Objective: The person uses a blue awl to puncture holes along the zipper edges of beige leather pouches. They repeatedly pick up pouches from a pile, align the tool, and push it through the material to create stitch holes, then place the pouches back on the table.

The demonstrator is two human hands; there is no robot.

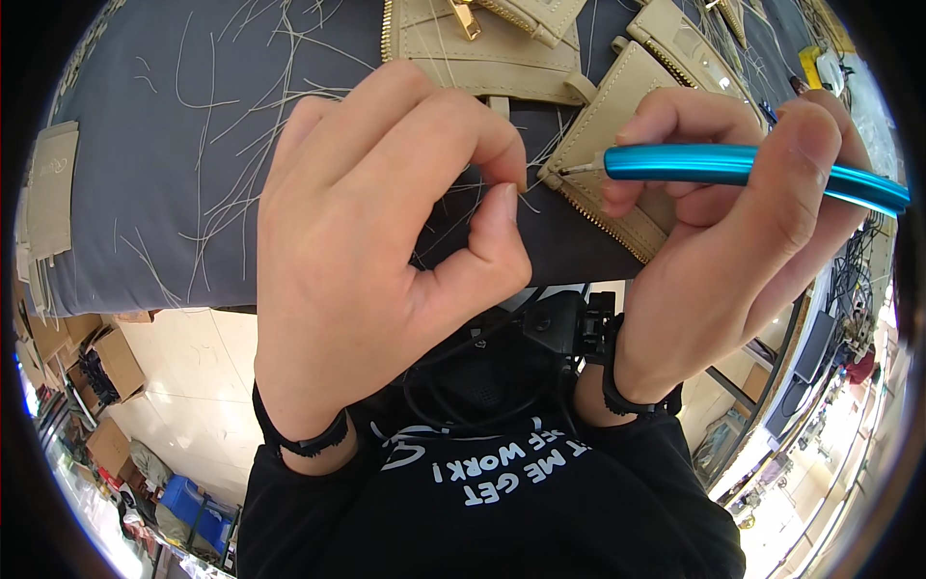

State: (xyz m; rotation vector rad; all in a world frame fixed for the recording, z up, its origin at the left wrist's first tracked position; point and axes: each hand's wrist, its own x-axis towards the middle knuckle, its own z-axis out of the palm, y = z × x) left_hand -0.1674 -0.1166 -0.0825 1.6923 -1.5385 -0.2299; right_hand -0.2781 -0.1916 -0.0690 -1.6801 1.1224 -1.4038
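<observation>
My right hand (743,193) is closed around a shiny blue pen-shaped tool (685,164). The tool's thin pale tip meets the corner of a beige leather piece (617,121), which has stitched edges and a brass zipper (608,224). Left of that corner, my left hand (357,222) pinches thumb against forefinger on what looks like a fine thread end. Its other fingers are curled, and the hand hides part of the table beneath. Another beige leather piece (463,58) with a gold zipper pull (468,19) lies just beyond my hands.
Loose pale threads (207,145) litter the dark grey tabletop (125,203). Flat beige pieces (53,188) are stacked at the left edge. More zippered leather (690,48) lies far right. Below stand cardboard boxes (118,362) and a blue bin (188,502); cables (858,280) hang at right.
</observation>
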